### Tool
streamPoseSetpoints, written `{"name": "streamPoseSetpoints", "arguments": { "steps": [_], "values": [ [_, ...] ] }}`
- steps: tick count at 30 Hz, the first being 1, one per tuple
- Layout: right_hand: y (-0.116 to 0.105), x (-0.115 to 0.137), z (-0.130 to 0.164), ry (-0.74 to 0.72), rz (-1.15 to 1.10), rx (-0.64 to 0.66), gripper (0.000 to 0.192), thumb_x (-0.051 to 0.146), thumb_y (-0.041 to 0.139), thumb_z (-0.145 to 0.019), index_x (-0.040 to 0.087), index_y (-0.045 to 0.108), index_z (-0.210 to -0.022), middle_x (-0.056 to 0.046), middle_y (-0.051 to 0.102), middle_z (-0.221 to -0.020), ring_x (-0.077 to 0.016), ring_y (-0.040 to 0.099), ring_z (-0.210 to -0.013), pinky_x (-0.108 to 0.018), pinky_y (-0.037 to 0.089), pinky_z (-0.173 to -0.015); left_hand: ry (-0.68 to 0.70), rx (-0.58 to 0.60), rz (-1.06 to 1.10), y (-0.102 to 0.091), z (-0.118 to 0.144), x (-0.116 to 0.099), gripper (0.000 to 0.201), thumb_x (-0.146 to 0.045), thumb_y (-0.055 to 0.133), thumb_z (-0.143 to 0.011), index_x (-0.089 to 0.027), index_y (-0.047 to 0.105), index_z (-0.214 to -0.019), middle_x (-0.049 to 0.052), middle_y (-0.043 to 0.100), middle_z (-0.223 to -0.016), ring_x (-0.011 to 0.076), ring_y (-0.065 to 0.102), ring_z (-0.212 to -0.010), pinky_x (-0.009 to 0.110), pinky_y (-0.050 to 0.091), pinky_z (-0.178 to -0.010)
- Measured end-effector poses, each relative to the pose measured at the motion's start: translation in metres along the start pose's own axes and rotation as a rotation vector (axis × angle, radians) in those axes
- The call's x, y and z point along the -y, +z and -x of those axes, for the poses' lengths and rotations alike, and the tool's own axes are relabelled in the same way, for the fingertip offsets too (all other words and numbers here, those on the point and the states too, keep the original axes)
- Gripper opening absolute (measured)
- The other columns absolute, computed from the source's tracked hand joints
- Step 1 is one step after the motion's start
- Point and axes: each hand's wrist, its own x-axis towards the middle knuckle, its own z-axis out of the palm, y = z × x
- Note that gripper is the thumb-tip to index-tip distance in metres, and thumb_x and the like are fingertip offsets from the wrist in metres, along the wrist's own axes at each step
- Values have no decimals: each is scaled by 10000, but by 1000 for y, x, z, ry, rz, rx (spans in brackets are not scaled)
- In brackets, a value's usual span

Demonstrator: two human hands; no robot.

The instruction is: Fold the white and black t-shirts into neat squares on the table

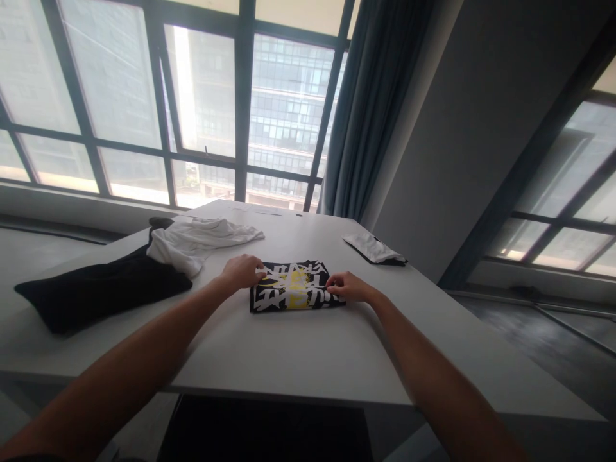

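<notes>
Squarely at mid-frame on the white tabletop (298, 346), the left hand (242, 271) and right hand (347, 287) pinch opposite ends of a folded black-and-yellow printed shirt (294, 286), whose edges likely need even, flat pressing.

Looked like an office room in a high-rise: large grid windows (202, 96) faced glass towers, grey curtain (370, 109) hung in the corner, plain white worktop (289, 346), bare grey wall (481, 115).
</notes>
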Motion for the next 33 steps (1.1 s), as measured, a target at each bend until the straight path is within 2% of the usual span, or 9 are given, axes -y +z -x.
{"name": "streamPoseSetpoints", "arguments": {
  "steps": [3, 6, 8, 10, 13, 17, 22, 27, 33],
  "values": [
    [0, 1, -1, 39, 41, 5, 251, 368, 649, -740, 165, 730, -865, 25, 594, -589, -106, 504, -541, -224, 390, -544, 231, -97, 35, 5, 8, -23, 450, -521, 473, -902, -227, 705, -1152, 80, 689, -1154, 263, 600, -1081, 365, 456, -950],
    [4, 11, -1, 57, 223, -156, 242, 369, 648, -778, 186, 724, -916, -24, 681, -742, -144, 585, -649, -255, 447, -646, 467, 28, 122, 24, 13, -40, 539, -520, 365, -960, -212, 563, -1356, 72, 511, -1449, 249, 447, -1326, 370, 322, -1121],
    [11, 21, -2, -5, 306, -338, 309, 394, 600, -837, 191, 701, -1048, -73, 711, -942, -187, 631, -814, -293, 473, -779, 499, 159, 123, 39, 15, -45, 592, -500, 309, -983, -173, 430, -1461, 86, 355, -1558, 253, 295, -1438, 400, 205, -1183],
    [24, 31, -6, -126, 312, -422, 408, 423, 538, -889, 185, 645, -1202, -108, 675, -1158, -225, 614, -1040, -329, 446, -941, 466, 263, 114, 51, 15, -44, 622, -490, 249, -998, -142, 344, -1504, 107, 272, -1588, 267, 196, -1476, 453, 133, -1196],
    [47, 36, -14, -241, 285, -255, 506, 462, 460, -935, 190, 562, -1348, -108, 556, -1389, -239, 480, -1294, -360, 329, -1110, 431, 324, 111, 59, 14, -42, 639, -514, 214, -1000, -157, 292, -1524, 111, 225, -1598, 266, 134, -1490, 490, 93, -1191],
    [60, 23, -23, -123, 287, -20, 561, 521, 359, -972, 238, 474, -1442, -60, 369, -1550, -243, 310, -1429, -416, 186, -1186, 357, 346, 88, 58, 12, -41, 668, -566, 214, -986, -185, 266, -1533, 119, 223, -1596, 272, 110, -1494, 533, 93, -1174],
    [49, 4, -23, 95, 282, -5, 716, 676, 347, -922, 266, 353, -1509, -46, 229, -1607, -273, 185, -1477, -472, 101, -1192, 197, 339, 74, 54, 9, -42, 729, -630, 193, -958, -182, 302, -1522, 127, 174, -1605, 313, 96, -1491, 563, 95, -1163],
    [41, -4, -20, 295, 330, -112, 786, 739, 341, -880, 217, 425, -1462, -128, 337, -1558, -313, 253, -1451, -503, 162, -1165, -53, 319, -31, 49, 1, -21, 836, -718, 244, -885, -200, 274, -1540, 131, 119, -1615, 378, 76, -1482, 649, 54, -1132],
    [39, 1, -18, 248, 398, -217, 630, 665, 439, -878, 144, 647, -1165, -194, 608, -1277, -330, 535, -1216, -435, 388, -1027, -319, 292, -74, 44, -8, 18, 932, -777, 246, -832, -175, 273, -1543, 177, 153, -1602, 402, 107, -1472, 671, 45, -1120]
  ]
}}
